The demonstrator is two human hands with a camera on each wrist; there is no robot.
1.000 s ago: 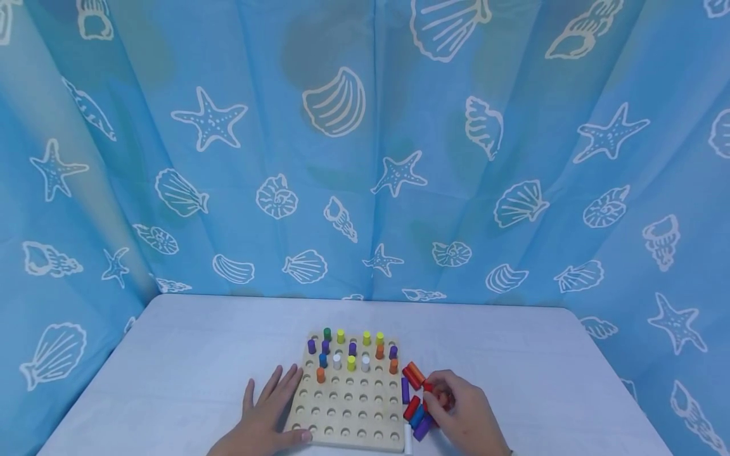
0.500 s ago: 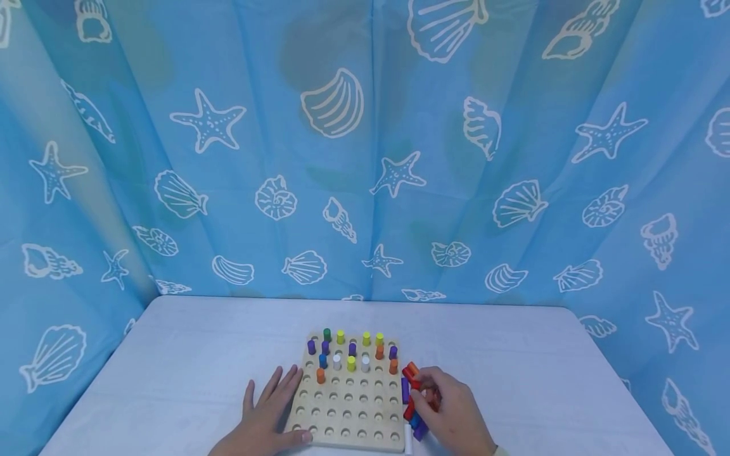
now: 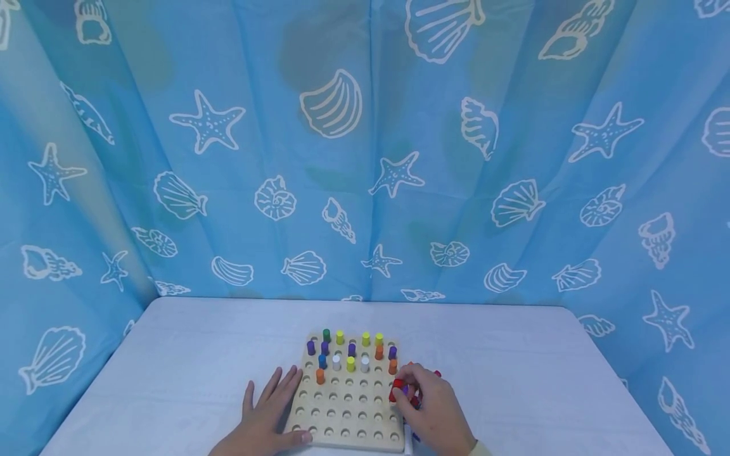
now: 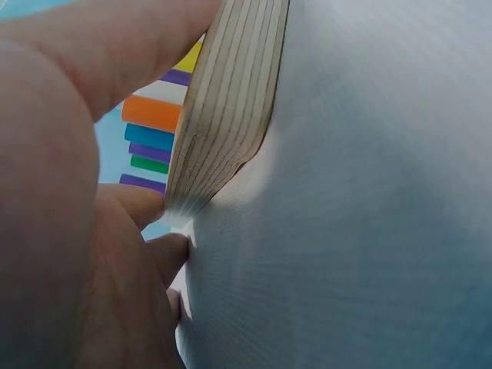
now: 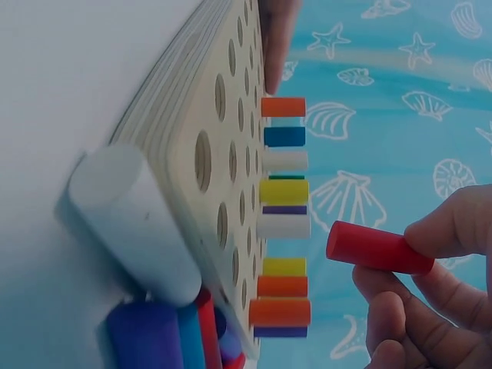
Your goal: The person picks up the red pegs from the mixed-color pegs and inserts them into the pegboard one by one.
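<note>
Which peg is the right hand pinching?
The red peg, held clear of the board; other pegs in plain view stand in it or lie beside it.

1. Right hand (image 5: 434, 296): thumb and fingers pinch red peg (image 5: 373, 246); peg clear of board (image 5: 196, 108).
2. Seated pegs (image 5: 280, 312): orange, blue, white, yellow, purple, green; some partly hidden.
3. Loose beside board: white peg (image 5: 134, 223), purple peg (image 5: 146, 336), blue peg (image 5: 191, 336), more red.
4. Left hand (image 5: 280, 38): partly visible, far edge; contact unclear.
5. Backdrop: blue curtain (image 5: 384, 77), white shell and starfish outlines.
</note>
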